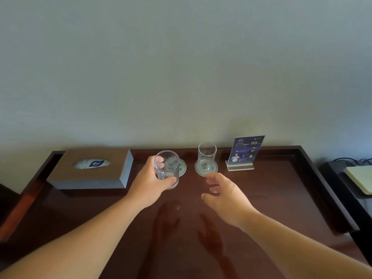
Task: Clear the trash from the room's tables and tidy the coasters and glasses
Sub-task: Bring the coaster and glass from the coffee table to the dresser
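Observation:
My left hand [150,181] grips a clear glass [168,168] just in front of a round white coaster [182,167], which the glass partly hides. A second clear glass [207,157] stands upright on another round coaster [213,169] to the right. My right hand [223,195] hovers just in front of that second coaster with its fingers relaxed and spread, holding nothing.
A wooden tissue box [90,170] sits at the back left of the dark wooden table [271,198], which has a raised rim. A blue card in an acrylic stand [244,153] is at the back right. Beyond the right edge lie cables and a pale pad [360,179].

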